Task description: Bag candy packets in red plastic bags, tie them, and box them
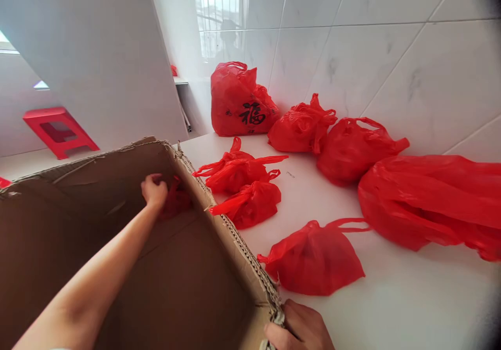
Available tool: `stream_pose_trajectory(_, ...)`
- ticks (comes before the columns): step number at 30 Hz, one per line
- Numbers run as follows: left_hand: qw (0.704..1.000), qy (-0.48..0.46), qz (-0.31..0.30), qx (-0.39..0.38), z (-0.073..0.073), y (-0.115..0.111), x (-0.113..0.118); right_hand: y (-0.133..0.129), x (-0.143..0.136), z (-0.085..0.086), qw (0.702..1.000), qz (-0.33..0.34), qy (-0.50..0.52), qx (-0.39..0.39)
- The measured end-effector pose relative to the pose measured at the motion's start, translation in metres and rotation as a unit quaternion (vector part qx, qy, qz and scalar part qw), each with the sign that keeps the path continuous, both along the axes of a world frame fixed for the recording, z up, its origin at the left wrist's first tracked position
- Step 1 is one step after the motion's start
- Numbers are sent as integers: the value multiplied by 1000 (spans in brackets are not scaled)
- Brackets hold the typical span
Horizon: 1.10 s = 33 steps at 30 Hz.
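My left hand [154, 189] is deep inside a large open cardboard box [250, 258], by its far right corner. Its fingers are curled beside a red plastic bag [177, 200] lying on the box floor; whether they grip it cannot be made out. At the near right corner, my right hand [299, 326] is closed on the box's torn rim. Small tied red bags [256, 204] lie on the white surface against the box's right side, and another red bag [317, 258] lies nearer to my right hand.
Several larger red bags, one with black characters [245, 102], line the tiled wall [352, 58]. A big red bag [430, 198] is at the right. A red stool [58, 128] stands beyond the box at left, near a grey panel [97, 52].
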State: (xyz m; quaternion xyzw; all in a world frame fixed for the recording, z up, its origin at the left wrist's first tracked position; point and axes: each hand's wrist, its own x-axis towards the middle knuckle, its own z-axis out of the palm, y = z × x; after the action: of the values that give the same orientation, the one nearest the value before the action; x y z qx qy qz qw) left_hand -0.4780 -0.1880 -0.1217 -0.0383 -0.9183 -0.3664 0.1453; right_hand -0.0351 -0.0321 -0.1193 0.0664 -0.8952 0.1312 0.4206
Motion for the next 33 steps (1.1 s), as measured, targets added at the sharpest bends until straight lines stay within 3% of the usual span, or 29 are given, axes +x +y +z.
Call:
stream_pose_trajectory(2, 994, 77, -11, 82, 42, 22, 16, -2, -1, 2, 1000, 2, 3, -19)
stream_pose_trajectory(4, 977, 144, -67, 144, 88, 49, 50, -3, 1, 8, 999, 20, -40, -25)
stream_pose_trajectory(6, 954, 178, -182, 161, 126, 80, 105, -2, 3, 17, 994, 39, -94, -31)
stream_pose_trajectory(7, 926, 170, -310, 129, 139, 96, 137, -2, 5, 22, 991, 42, -119, -38)
stream_pose_trajectory(8, 888, 144, -433, 59, 148, 113, 170, -2, 6, 26, 989, 42, -136, -46)
stream_pose_trajectory(9, 848, 121, -515, -29, 152, 129, 202, -3, 8, 28, 987, 40, -144, -53)
stream_pose_trajectory(12, 782, 34, -585, -213, 142, 175, 272, -4, 11, 30, 987, 33, -149, -53)
stream_pose_trajectory(14, 749, -17, -608, -264, 133, 196, 288, -5, 12, 27, 987, 32, -149, -44)
stream_pose_trajectory(16, 729, -39, -628, -271, 135, 200, 284, -5, 12, 24, 987, 29, -153, -42)
stream_pose_trajectory(19, 735, -88, -642, -202, 164, 171, 258, -4, 13, 22, 986, 34, -157, -51)
stream_pose_trajectory(22, 793, -255, -551, 55, 207, 112, 219, -3, 13, 23, 984, 47, -163, -63)
stream_pose_trajectory(25, 830, -254, -449, 211, 230, 46, 169, -3, 14, 27, 981, 60, -166, -78)
stream_pose_trajectory(26, 839, -261, -417, 231, 229, 26, 150, -3, 14, 28, 980, 61, -169, -85)
stream_pose_trajectory(28, 859, -285, -352, 239, 212, -11, 112, -4, 14, 28, 979, 59, -168, -96)
stream_pose_trajectory(31, 862, -353, -317, 179, 159, -49, 65, -3, 13, 24, 984, 62, -138, -96)
stream_pose_trajectory(33, 875, -378, -300, 40, 113, -60, 48, -1, 12, 20, 988, 69, -123, -70)
